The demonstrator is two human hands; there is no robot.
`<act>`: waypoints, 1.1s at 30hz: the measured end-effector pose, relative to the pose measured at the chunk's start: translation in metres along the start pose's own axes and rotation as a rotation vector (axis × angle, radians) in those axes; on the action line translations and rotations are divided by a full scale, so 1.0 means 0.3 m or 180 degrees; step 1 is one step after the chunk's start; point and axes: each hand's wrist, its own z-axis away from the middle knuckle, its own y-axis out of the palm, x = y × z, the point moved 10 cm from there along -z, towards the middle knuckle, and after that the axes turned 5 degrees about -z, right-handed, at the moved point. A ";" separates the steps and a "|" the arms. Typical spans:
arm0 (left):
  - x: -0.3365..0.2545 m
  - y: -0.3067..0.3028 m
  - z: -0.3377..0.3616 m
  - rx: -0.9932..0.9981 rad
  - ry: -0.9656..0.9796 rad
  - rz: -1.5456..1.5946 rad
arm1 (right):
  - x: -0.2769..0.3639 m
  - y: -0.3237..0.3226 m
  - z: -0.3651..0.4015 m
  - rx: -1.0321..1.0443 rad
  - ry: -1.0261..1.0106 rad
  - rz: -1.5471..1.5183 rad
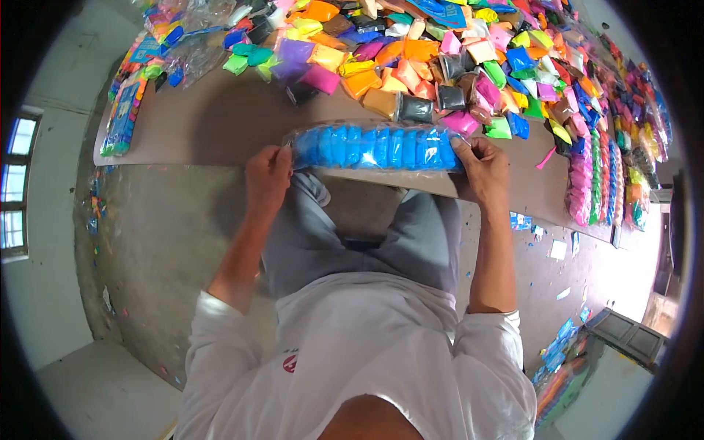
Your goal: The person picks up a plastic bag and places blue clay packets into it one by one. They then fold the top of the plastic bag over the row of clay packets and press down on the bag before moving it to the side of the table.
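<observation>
A long clear plastic bag packed with a row of blue packets is stretched level between my hands, at the front edge of the table. My left hand pinches the bag's left end between thumb and fingers. At the opposite end, my right hand grips the plastic with its thumb on top. The blue packets stand side by side inside the clear wrapping. Just beyond the bag lies a large heap of small coloured packets.
Filled long bags, one of them pink, lie at the table's right end. Another multicoloured bag rests on the left. Crumpled clear plastic sits at the back left. Blue packs and scraps lie on the floor at right.
</observation>
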 end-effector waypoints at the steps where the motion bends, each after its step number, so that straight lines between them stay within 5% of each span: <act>1: 0.006 -0.005 -0.009 -0.0007 -0.0015 -0.0004 | -0.004 0.001 0.005 0.0020 -0.0013 -0.0241; 3: -0.057 -0.020 -0.022 -0.0087 0.0657 -0.0452 | -0.018 -0.001 0.017 0.0070 -0.0021 -0.0481; 9: -0.104 0.026 -0.051 -0.0098 0.0905 -0.0976 | -0.051 -0.052 0.036 0.0035 0.0102 -0.0891; 14: -0.109 0.043 -0.064 -0.0049 0.0885 -0.1212 | 0.032 -0.052 0.047 -0.0373 -0.0404 0.0258; 15: -0.111 0.041 -0.067 0.0026 0.0843 -0.1322 | 0.034 -0.039 0.046 -0.0206 -0.0015 0.0656; 18: -0.086 0.031 -0.074 0.0282 0.0290 -0.0768 | 0.010 -0.034 0.047 -0.0274 0.0106 0.0689; 22: -0.065 0.037 -0.099 0.0214 0.0372 -0.0823 | -0.034 -0.043 0.046 -0.0238 0.0292 0.0364; 25: -0.083 0.048 -0.095 0.0198 0.0658 -0.1110 | 0.030 -0.102 0.062 -0.0654 -0.0126 0.0203; 27: -0.098 0.047 -0.091 0.0108 0.0851 -0.1361 | 0.283 -0.145 0.137 -0.1357 -0.1632 0.1260; 28: -0.099 0.049 -0.087 0.0116 0.0850 -0.1355 | 0.336 -0.142 0.138 -0.1358 -0.1628 0.1269; 30: -0.107 0.048 -0.083 0.0063 0.0817 -0.1354 | 0.450 0.016 0.111 -0.0097 -0.2095 0.1137; 31: -0.108 0.048 -0.084 0.0060 0.0828 -0.1342 | 0.473 0.048 0.092 -0.0106 -0.2104 0.1148; 33: -0.092 0.036 -0.088 0.0040 0.0794 -0.1291 | 0.439 0.236 0.035 0.1251 -0.1654 0.1403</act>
